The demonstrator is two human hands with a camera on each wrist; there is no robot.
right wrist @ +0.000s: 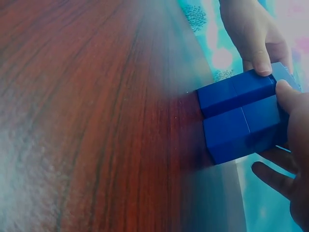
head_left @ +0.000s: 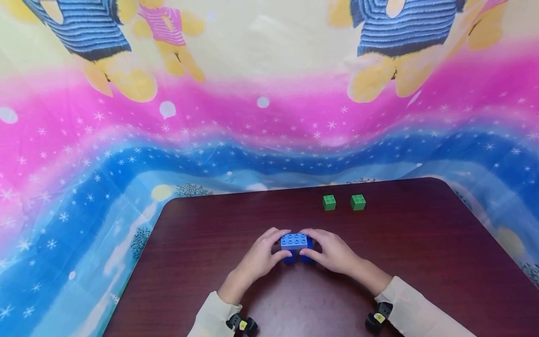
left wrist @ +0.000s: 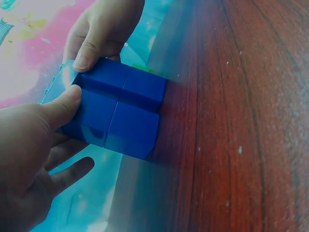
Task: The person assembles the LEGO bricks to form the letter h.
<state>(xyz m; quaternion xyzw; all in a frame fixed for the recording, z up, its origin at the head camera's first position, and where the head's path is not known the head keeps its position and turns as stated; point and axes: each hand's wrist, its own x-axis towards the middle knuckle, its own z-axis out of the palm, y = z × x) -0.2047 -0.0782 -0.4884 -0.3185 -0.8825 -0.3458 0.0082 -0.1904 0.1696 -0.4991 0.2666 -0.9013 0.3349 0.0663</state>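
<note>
At lower centre, left hand [head_left: 261,255]: the blue stack [right wrist: 248,116] is pinched at its left, apparently for steadiness.
Right hand [head_left: 332,250]: its right side is pinched likewise, probably balancing pressure.
Top brick [head_left: 294,241]: laid across two columns [left wrist: 133,128], bridging them.
Green blocks [head_left: 329,202]: set apart, right of frame centre.

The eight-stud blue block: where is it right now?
In the head view, the eight-stud blue block sits below and slightly right of centre, gripped between the left hand and right hand, across two dark blue columns.
</note>
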